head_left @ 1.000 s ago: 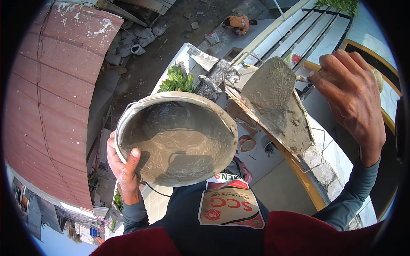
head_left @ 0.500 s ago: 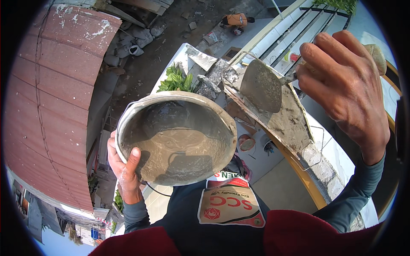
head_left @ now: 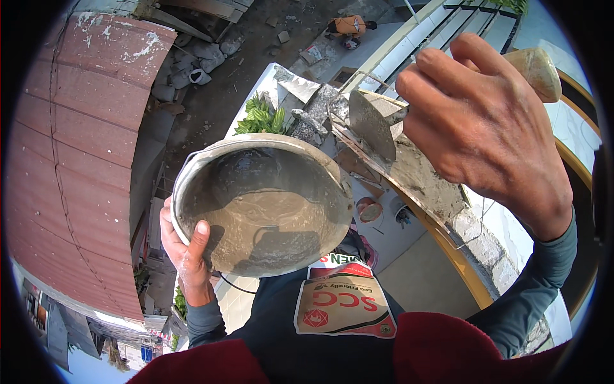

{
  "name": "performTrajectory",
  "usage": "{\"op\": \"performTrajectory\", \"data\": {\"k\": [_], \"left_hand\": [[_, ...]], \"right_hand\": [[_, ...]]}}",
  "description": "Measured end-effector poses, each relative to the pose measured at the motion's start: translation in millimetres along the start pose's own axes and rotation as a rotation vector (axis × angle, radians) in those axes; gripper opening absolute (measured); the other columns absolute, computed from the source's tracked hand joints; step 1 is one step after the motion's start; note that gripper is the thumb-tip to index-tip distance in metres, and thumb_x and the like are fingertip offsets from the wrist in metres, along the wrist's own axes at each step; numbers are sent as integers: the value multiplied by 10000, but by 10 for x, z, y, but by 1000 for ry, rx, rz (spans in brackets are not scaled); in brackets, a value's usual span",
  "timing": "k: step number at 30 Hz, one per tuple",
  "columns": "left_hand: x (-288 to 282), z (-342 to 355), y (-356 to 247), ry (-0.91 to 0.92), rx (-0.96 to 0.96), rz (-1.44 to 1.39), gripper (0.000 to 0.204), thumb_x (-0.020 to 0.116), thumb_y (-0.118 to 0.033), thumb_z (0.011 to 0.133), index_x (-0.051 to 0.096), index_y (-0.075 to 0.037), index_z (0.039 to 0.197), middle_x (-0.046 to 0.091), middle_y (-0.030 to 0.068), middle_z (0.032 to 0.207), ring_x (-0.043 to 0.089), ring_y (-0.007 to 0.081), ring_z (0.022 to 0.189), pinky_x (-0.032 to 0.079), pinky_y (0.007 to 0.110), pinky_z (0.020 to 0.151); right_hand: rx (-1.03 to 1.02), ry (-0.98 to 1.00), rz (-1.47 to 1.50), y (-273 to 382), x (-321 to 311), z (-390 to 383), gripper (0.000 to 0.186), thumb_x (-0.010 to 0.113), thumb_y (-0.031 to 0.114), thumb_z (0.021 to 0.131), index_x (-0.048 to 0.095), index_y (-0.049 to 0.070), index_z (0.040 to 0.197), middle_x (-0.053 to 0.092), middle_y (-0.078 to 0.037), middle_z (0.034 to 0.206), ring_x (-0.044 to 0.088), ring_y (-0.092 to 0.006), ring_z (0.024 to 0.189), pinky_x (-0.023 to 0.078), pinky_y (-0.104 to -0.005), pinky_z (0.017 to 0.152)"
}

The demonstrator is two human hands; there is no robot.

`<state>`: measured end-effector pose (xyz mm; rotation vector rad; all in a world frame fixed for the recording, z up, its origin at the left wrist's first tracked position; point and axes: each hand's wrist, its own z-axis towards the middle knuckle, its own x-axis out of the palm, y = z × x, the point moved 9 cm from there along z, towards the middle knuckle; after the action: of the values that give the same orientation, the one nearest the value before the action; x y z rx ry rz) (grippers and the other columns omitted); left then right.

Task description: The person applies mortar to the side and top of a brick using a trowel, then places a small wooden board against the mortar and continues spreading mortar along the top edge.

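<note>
A grey, mortar-smeared bucket [head_left: 262, 205] is tilted in front of me, its inner walls and bottom coated with wet mortar. My left hand [head_left: 188, 246] grips its left rim, thumb over the edge and fingers round the outside. Up at the right, my right hand [head_left: 489, 121] is closed round the wooden handle of a trowel [head_left: 374, 125]. The trowel's blade is turned partly edge-on, with mortar stuck to its face. Below the blade and the right hand lies a layer of mortar [head_left: 422, 176] on top of the narrow wall. A bent wire handle [head_left: 476, 224] lies beside it.
A red corrugated roof [head_left: 83, 166] fills the left. Leafy plants [head_left: 261, 118] grow just beyond the bucket. Far below, a person in an orange shirt [head_left: 348, 27] is bent over on the ground. A small reddish pail [head_left: 369, 209] stands on the floor beneath the wall.
My right hand has moved left with the trowel, and the blade has turned more edge-on. The left hand and the bucket are nearly unmoved.
</note>
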<state>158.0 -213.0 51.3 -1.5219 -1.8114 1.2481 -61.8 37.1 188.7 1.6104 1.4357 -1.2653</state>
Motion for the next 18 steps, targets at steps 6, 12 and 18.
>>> {"op": "performTrajectory", "data": {"k": [6, 12, 18], "left_hand": [[-13, -31, 9, -16, -6, -20, 519, 793, -280, 883, 550, -15, 1258, 599, 74, 1129, 562, 167, 1023, 435, 309, 953], [-24, -34, 5, -32, -13, -12, 548, 807, -322, 863, 558, -16, 1243, 593, 76, 1146, 554, 168, 1043, 423, 321, 972], [18, 16, -15, -17, -16, -31, 565, 815, -330, 848, 559, -13, 1240, 590, 85, 1167, 557, 179, 1070, 417, 328, 990]], "right_hand": [[26, 9, -63, -98, -70, 1, 117, 790, 139, 670, 681, 116, 703, 620, -23, 949, 612, -170, 919, 557, -349, 856], [-30, 35, -34, -260, 2, -41, 195, 738, 221, 703, 662, 78, 812, 606, -66, 1023, 609, -219, 952, 517, -385, 826], [100, 121, 31, -306, 525, -210, 159, 772, 147, 745, 693, 109, 877, 608, -56, 1012, 622, -212, 972, 531, -371, 889]]}}
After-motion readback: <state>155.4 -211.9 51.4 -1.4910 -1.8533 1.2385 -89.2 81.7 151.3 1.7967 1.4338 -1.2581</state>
